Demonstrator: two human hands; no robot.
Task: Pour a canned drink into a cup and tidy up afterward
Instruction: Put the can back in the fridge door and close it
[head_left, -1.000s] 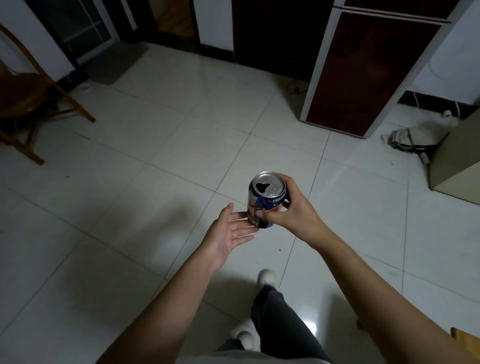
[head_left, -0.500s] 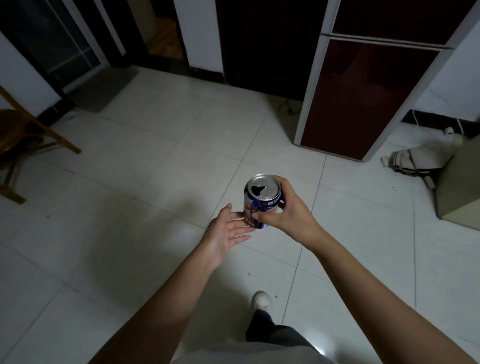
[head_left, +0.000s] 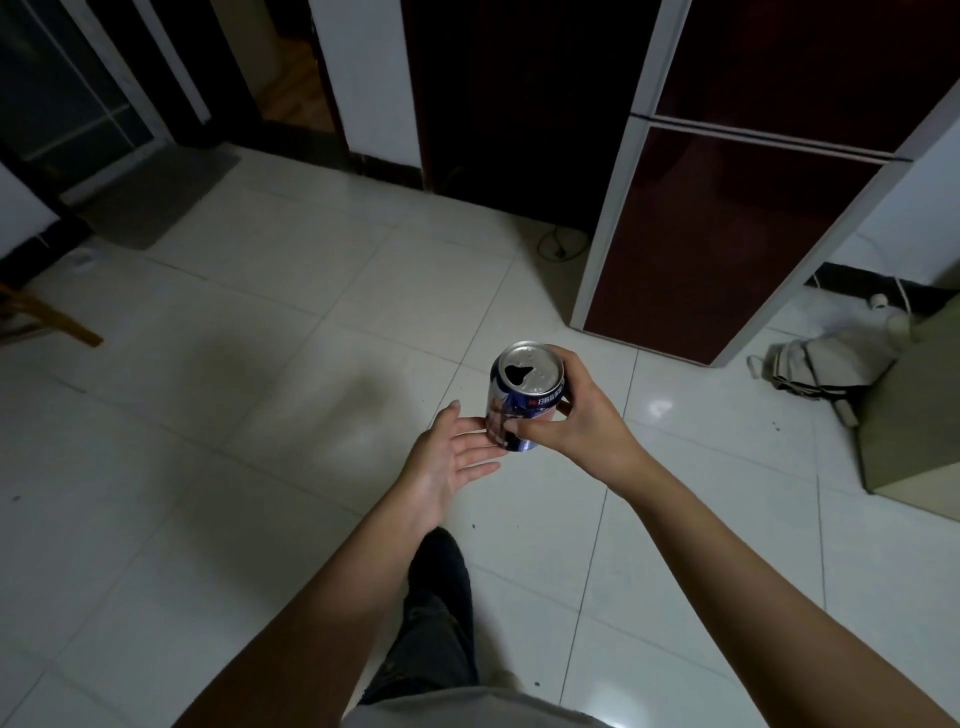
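Can of blue-and-silver aluminium (head_left: 524, 397), already opened, sits upright in the person's right hand (head_left: 582, 415) above white floor tiles (head_left: 260, 415); left hand (head_left: 447, 462) spread beside it. Probably light, thin-walled, best held mid-body.

Bare forearms (head_left: 332, 597), dark trousers (head_left: 439, 639)

Support surface: glossy pale tiled floor (head_left: 270, 467), grey grout lines. Resting on it: grey mat (head_left: 161, 197) far left by the doorway; dark-red fridge (head_left: 727, 234) far right; crumpled pale cloth or bag (head_left: 821, 364), indistinct; beige box (head_left: 914, 415) beside it; wooden chair leg (head_left: 62, 325) at left edge.
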